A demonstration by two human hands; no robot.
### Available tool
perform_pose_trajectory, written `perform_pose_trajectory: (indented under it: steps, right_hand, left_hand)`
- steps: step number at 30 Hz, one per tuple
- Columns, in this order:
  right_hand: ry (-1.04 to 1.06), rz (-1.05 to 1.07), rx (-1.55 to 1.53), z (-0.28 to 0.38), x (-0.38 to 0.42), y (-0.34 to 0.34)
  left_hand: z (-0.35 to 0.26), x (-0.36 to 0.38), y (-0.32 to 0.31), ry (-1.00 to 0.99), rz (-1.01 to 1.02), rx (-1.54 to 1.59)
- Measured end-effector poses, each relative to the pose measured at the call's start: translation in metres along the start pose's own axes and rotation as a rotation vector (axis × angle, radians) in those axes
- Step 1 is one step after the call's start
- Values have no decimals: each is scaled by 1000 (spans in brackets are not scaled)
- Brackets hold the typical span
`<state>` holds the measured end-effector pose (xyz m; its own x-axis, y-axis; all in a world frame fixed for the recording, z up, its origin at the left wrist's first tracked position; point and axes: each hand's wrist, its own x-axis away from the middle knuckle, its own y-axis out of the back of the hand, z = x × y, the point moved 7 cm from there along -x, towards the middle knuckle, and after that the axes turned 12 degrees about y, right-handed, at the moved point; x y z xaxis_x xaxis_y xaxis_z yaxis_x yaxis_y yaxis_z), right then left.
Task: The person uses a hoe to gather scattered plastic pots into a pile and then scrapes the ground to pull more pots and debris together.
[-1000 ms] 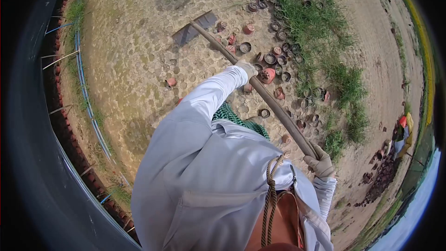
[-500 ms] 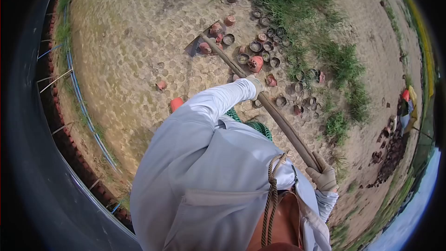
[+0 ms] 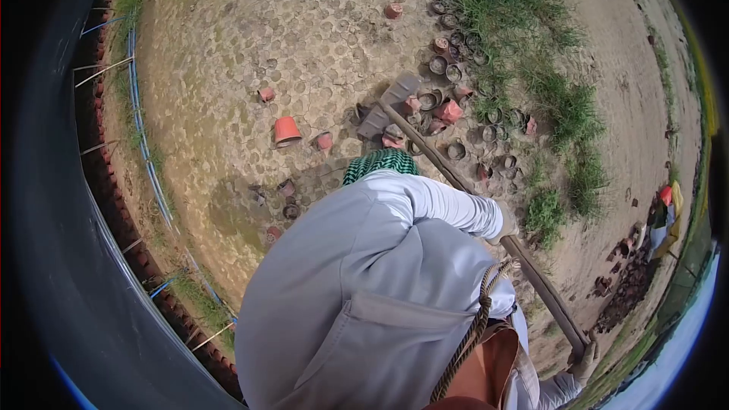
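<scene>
My left hand (image 3: 507, 224), in a pale glove, is wrapped round the middle of a long wooden handle (image 3: 437, 158). Near the handle's lower right end, my right hand (image 3: 585, 364), also gloved, grips the same pole. At the far end, a wide grey blade (image 3: 400, 89) rests on the ground beside crushed red pots (image 3: 449, 111) and black pots. An upright-looking orange-red pot (image 3: 287, 131) stands left of the blade, with a smaller red pot (image 3: 324, 141) between them.
Black pots (image 3: 438, 65) lie along a strip of green grass (image 3: 566, 102). Blue pipes (image 3: 137, 114) and a dark sheet (image 3: 57, 220) run down the left. A dark heap of pots (image 3: 634, 288) lies at right. Green netting (image 3: 381, 164) shows beside my sleeve.
The blade has come closer to my body and to the right, with crushed pots now to its right. Both hands have moved right and down with the handle. The view has shifted.
</scene>
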<state>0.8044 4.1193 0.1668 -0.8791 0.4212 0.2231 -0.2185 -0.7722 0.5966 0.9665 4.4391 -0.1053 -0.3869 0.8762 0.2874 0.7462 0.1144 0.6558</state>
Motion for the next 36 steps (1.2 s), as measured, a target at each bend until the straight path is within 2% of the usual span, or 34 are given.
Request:
perform_pose_trajectory:
  steps: [1,3,4,7,9,10,11,13,14,16,17,20,21,24,25,27,28,32,34,36]
  right_hand:
    - [7,10,10,1,-22,-12]
    - [-28,176,-42,-7,-68,-52]
    - [-12,200,-40,-5,-86,-87]
    - [-77,542,-112,5,-114,-221]
    - [-42,815,-158,30,-107,-315]
    - [-110,913,-106,41,-99,-359]
    - [-186,983,-205,35,-94,-402]
    - [-200,1091,-176,53,-72,-485]
    - [-102,1185,-151,70,-56,-525]
    - [-76,1216,-213,73,-27,-581]
    - [-62,1248,-220,82,-12,-603]
    - [84,1305,-45,109,0,-604]
    - [56,1332,-95,117,-1,-592]
    - [134,1282,-92,102,-34,-548]
    - [78,1273,-50,102,-46,-530]
    - [-35,1248,34,107,-67,-491]
    - [-33,1181,-75,109,-78,-478]
    - [4,1000,-30,108,-133,-402]
    - [21,976,-46,96,-155,-361]
    - [45,929,-57,71,-174,-318]
  left_hand:
    - [15,6,3,58,-20,-3]
    - [58,33,10,184,-64,-10]
    - [84,50,9,262,-76,2]
    - [156,141,22,530,-64,-17]
    - [206,203,17,710,-34,17]
    - [231,235,13,779,1,29]
    - [259,268,6,919,41,21]
    - [317,331,-14,1114,21,6]
    - [325,364,-8,1246,131,-74]
    - [397,416,-63,1451,81,0]
    - [383,437,-52,1515,106,22]
    - [336,440,-36,1461,72,31]
    - [338,426,-48,1433,-12,139]
    - [315,390,-48,1439,-85,215]
    - [313,375,-50,1432,-42,213]
    - [297,340,-34,1346,-40,193]
    - [286,321,-23,1305,-38,180]
    - [266,232,10,1171,-164,97]
    - [256,177,19,1115,-217,42]
    - [248,120,19,1079,-136,10]
